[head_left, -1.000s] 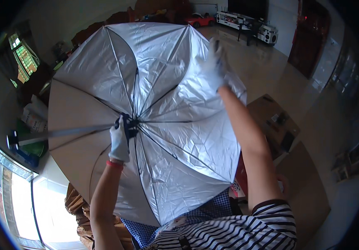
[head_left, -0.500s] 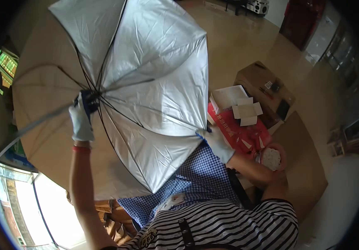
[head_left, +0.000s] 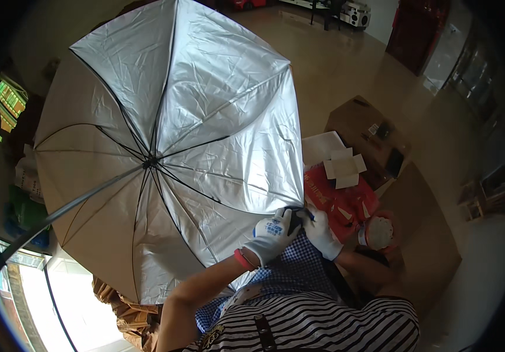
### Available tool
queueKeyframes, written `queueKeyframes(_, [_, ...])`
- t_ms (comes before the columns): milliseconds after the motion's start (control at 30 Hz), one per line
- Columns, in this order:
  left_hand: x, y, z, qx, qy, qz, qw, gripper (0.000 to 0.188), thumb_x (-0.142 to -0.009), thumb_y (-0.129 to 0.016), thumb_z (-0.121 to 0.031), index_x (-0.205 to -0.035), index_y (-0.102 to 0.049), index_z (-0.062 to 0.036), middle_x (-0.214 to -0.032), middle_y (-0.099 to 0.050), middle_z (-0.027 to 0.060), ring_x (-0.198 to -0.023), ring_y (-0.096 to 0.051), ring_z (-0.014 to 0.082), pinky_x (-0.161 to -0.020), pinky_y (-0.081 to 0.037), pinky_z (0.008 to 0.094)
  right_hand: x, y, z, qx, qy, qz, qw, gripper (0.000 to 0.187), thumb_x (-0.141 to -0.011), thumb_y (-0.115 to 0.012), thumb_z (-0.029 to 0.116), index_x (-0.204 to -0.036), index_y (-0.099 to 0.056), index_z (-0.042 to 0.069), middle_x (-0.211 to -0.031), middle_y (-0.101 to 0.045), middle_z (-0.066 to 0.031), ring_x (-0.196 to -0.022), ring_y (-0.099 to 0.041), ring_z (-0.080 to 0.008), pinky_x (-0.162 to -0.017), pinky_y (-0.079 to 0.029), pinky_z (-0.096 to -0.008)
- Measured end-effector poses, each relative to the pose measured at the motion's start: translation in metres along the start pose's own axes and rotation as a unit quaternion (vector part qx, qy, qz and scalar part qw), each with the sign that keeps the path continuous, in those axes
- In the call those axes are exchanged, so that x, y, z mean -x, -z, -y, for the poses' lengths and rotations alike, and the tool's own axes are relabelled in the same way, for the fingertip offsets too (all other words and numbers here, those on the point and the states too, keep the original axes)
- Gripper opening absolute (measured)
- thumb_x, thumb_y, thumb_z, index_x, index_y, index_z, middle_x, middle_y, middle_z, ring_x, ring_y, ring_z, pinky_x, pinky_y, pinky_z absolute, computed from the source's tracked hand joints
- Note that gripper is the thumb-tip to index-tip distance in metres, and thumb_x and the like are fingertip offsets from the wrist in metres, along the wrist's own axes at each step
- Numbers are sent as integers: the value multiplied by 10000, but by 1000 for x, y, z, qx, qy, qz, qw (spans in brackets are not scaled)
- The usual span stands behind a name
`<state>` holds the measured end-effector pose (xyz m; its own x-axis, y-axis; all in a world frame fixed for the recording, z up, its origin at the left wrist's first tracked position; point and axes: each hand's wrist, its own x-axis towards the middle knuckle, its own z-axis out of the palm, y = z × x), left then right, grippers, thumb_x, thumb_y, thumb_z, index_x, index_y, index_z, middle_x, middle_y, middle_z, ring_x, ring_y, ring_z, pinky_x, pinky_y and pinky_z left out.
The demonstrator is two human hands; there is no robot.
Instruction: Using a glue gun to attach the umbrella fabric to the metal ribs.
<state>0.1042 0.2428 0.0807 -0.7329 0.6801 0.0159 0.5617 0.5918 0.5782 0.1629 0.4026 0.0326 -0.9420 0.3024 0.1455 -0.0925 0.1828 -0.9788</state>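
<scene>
A large umbrella is spread before me, its silver inside facing me. Its black ribs meet at a dark hub, and the grey shaft runs from there to the lower left. Both my hands wear white gloves with blue fingertips. My left hand is closed on the canopy's near right corner, where a rib ends. Right beside it, my right hand pinches the same corner, fingertips against the left ones. The exact spot between the fingers is hidden by the gloves.
On the right, a cardboard box stands beside a red printed package and a small open white box. Nearer is a pink round tub with white contents. Crumpled brown material lies at the lower left.
My left hand has left the shaft near the hub and come over to the canopy corner beside my right hand. The right hand and that corner have dropped slightly, and the hub has shifted down.
</scene>
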Motion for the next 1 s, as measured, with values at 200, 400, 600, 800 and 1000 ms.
queueKeyframes(200, [-30, 24, -1, -7, 38, 64, 997, 522, -875, -582, -452, -1226, -545, -68, -1127, -615, 201, -927, -647, 376, -822, -518, 429, -11, 14, 11, 305, 135, 0, 943, 134, -894, -546, 9, -991, -620, -48, -885, -659, -225, -840, -682, -281, -705, -512, -326])
queueKeyframes(400, [-31, 23, 17, -2, -1, 184, 983, 413, -876, -579, -408, -1128, -587, -80, -976, -652, 168, -859, -656, 339, -777, -521, 421, 1, 10, 0, 257, 137, 16, 957, 120, -879, -572, 20, -969, -626, -38, -858, -654, -217, -796, -668, -321, -672, -504, -365])
queueKeyframes(600, [-27, 3, 19, -20, -13, 161, 987, 459, -929, -489, -426, -1203, -584, -71, -1171, -632, 169, -1032, -628, 333, -885, -496, 431, 7, 22, -9, 195, 59, 139, 969, 138, -873, -615, 75, -954, -657, -30, -768, -648, -188, -719, -660, -247, -637, -500, -355])
queueKeyframes(800, [-55, 60, 64, 251, -87, -177, 948, 323, -890, -587, -116, -1201, -599, -26, -1062, -665, 122, -875, -644, 203, -761, -512, 305, -132, 121, 20, 172, -124, 295, 932, 206, -921, -593, 194, -897, -654, -1, -784, -664, -92, -655, -634, -155, -605, -509, -297])
queueKeyframes(1000, [-207, 132, 39, 86, 24, -225, 970, 349, -855, -627, -356, -1047, -653, -65, -1002, -668, 202, -964, -649, 340, -832, -502, 404, -351, 86, 140, -45, 27, 147, 988, 413, -930, -602, 423, -1149, -646, 75, -924, -657, 20, -711, -577, -73, -614, -461, -222])
